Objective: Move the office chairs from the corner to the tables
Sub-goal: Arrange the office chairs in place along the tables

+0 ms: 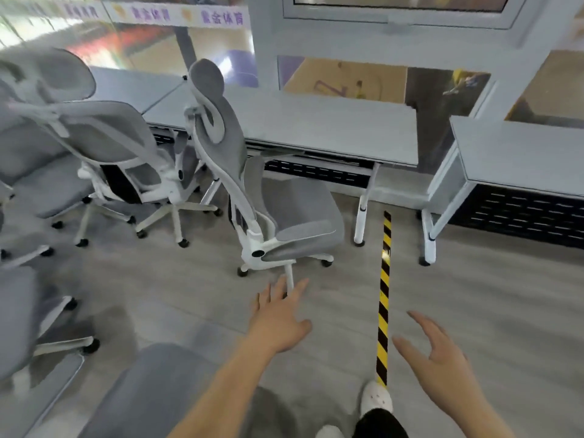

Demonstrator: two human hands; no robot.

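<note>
The left hand [279,320] and right hand [442,358] both hang with fingers spread, holding nothing. Just beyond the left fingertips stands the grey mesh office chair with white frame [268,184], near the long grey table [316,128]. It looks light, rolls on casters, and is best taken by the stiff backrest frame; no containers show.

Grey wood-look floor [474,295], matt, evenly lit. Yellow-black hazard tape strip [384,295] running straight across floor toward wall. Pale grey window frame [268,42] along far side, large glass panes [344,79] giving onto sports court below with tan and purple flooring. White banner with purple characters [177,15] across upper left glass. Dark perforated panel [319,172] low along wall. Soft daylight, no hard shadows. Edges of picture blurred.
</note>
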